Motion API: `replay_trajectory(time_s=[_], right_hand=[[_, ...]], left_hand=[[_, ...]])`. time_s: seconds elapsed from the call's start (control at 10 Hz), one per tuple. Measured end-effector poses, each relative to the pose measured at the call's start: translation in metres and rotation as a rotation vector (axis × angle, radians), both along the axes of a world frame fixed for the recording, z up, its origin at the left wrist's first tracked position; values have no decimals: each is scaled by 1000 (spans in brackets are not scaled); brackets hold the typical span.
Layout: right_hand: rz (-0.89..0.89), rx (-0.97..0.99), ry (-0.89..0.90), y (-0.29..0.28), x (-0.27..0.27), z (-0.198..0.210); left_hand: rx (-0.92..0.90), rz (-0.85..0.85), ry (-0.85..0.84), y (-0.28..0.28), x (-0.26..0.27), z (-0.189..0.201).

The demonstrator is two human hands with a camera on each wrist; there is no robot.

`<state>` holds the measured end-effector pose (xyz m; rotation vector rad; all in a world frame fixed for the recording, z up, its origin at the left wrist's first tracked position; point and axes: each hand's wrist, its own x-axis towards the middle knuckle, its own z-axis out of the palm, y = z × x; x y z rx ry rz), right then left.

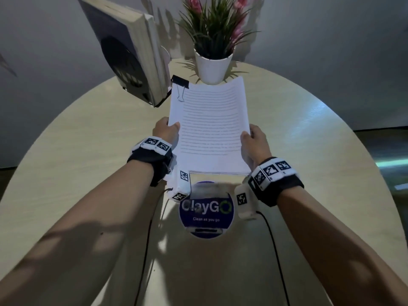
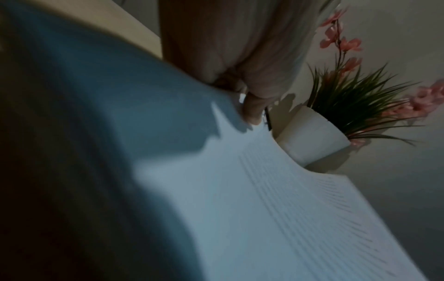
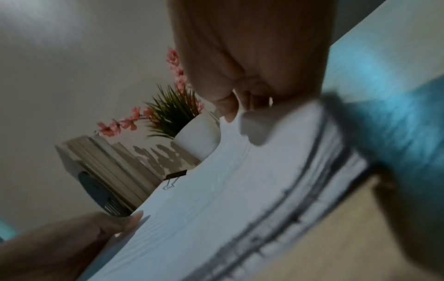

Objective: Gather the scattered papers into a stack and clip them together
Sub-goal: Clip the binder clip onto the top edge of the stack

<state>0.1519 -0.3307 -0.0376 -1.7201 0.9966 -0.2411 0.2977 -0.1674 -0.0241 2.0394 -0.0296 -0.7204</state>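
Left to right: the left hand has its grip clamped on the left edge of the stack of papers, thumb on the top sheet, and a black binder clip sits fastened on the far left corner, near the upright books. The stack is held above the bench, its far edge close to the white plant pot, and the right hand pinches the right edge likewise. Assessed risk: the single corner clip may let the unclipped right-hand sheets fan or slip if either grip loosens, and the far edge could knock the pot.
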Motion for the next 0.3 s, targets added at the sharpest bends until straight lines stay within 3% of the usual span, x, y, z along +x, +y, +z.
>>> replay_trajectory(time_s=[0.1,0.2,0.3], right_hand=[[77,38,37,5,-2,10],[35,78,5,9,-14,18],[-36,42,16,15,-78,16]], left_hand=[[8,-22,-10,7,4,-8],[-69,12,-44,19,-8,-7],[-64,41,-68,78,-54,-21]])
